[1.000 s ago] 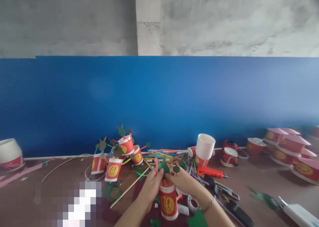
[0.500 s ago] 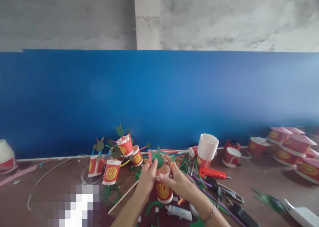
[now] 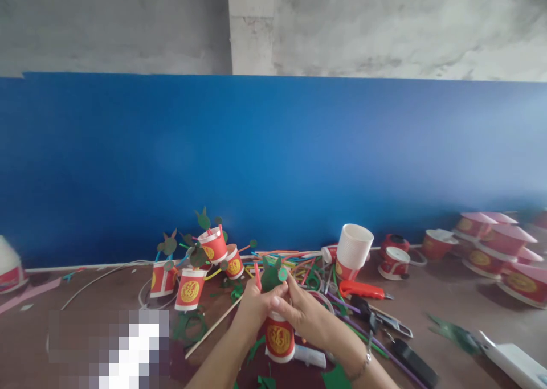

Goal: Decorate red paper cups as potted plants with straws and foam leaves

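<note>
A red and white paper cup with a yellow emblem stands upright in front of me. Above its rim rises a green paper cutout with two pointed tips. A red straw sticks up on the left, and a small green disc shows on the right. My left hand is closed at the cup's left rim, by the cutout and red straw. My right hand closes on the other side of the rim, its thumb meeting the left thumb. Both hands hide the cup's mouth.
Similar cups with straws and green discs stand at the left. Loose straws lie behind. Stacked white cups, an orange utility knife, green-handled scissors and a white tube lie around. Pink-topped cups are stacked far right.
Both hands have come closer together over the cup's rim, with the thumbs meeting. The green disc on the right has shifted in toward the cutout. The view has tilted slightly.
</note>
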The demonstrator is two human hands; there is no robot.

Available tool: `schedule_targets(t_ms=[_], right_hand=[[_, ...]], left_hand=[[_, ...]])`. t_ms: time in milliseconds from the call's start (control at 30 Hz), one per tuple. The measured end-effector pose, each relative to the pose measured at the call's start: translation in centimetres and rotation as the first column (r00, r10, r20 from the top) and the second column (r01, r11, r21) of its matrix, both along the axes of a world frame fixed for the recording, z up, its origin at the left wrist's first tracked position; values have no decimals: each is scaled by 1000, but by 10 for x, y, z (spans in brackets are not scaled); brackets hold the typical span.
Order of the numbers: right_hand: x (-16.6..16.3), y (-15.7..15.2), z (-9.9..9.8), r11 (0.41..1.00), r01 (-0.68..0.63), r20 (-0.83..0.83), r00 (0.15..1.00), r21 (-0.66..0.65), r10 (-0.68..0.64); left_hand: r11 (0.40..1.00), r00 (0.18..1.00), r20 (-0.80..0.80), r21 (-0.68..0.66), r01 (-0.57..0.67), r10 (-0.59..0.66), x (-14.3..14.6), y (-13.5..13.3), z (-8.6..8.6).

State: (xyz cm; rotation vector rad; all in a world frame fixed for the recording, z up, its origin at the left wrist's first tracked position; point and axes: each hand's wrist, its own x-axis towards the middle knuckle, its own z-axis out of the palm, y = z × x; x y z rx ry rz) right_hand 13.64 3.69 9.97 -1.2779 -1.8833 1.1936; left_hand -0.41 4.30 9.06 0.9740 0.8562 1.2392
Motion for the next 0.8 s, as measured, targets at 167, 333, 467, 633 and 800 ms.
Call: schedule_targets(t_ms=[167, 333, 467, 633, 800], right_hand=[[2, 7, 2, 999, 10, -114, 993, 38, -6], [2, 19, 4, 963, 214, -190, 965, 162, -183], [4, 22, 5, 937, 291, -165, 951, 194, -261], [3, 23, 5, 938, 337, -313, 901, 76, -299], [4, 24, 4, 936, 351, -324, 884, -17, -337]], left_hand=[[1000, 999, -36, 0, -25, 25, -2, 0, 1], [999, 996, -90, -44, 24, -28, -1, 1, 1], [997, 999, -51, -81, -12, 7, 1, 1, -1], [994, 998, -37, -96, -51, 47, 0, -2, 2], [993, 995, -51, -66, -94, 91, 1, 0, 0]])
